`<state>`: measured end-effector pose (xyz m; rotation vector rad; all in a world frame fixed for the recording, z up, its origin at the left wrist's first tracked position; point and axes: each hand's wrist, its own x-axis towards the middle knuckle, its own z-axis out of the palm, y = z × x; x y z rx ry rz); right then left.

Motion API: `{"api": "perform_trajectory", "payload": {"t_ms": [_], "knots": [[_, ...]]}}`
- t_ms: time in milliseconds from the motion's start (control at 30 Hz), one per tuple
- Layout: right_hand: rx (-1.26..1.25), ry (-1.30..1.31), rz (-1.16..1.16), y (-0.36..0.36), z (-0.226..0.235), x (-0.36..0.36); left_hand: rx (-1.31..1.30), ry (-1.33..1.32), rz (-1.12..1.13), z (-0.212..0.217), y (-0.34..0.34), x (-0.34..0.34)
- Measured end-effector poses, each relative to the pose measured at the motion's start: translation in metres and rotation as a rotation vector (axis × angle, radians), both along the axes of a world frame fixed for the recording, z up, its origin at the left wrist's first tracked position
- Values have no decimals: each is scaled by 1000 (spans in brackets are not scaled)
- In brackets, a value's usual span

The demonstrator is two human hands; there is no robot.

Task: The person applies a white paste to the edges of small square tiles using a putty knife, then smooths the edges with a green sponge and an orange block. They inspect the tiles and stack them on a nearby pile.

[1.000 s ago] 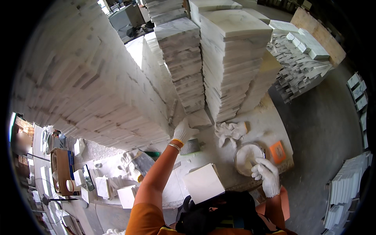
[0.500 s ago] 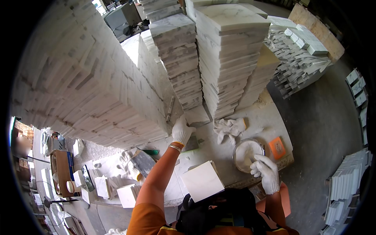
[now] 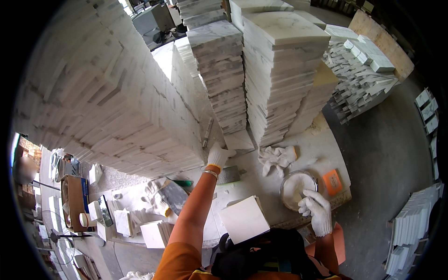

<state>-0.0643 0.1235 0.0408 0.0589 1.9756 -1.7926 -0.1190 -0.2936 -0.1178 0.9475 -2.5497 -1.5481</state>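
Our left hand (image 3: 218, 155) lies beside a gray block (image 3: 228, 175), grip hidden; our right hand (image 3: 319, 212) half-curls at a bowl (image 3: 282, 191), hold unclear. We judge work under way: square tiles (image 3: 245, 220) sit stacked near us, the remainder indeterminable.

Floor (image 3: 373, 135), grey: three o'clock. Wooden panel (image 3: 386, 39), light brown: two o'clock. Fan (image 3: 55, 237), dark: eight o'clock. Boxy unit (image 3: 155, 21), grey: eleven o'clock. Bright light: eleven, at edge.
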Motion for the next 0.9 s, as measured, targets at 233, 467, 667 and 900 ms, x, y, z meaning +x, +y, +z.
{"api": "perform_trajectory", "payload": {"t_ms": [233, 467, 667, 900], "knots": [[27, 8, 7, -2, 6, -3, 471, 12, -21, 15, -11, 2], [47, -1, 23, -8, 8, -4, 348, 13, -6, 1, -12, 0], [41, 0, 27, -10, 8, -5, 214, 114, -6, -27, -12, -3], [61, -6, 11, -6, 8, -3, 480, 22, -20, 16, -6, 1]]}}
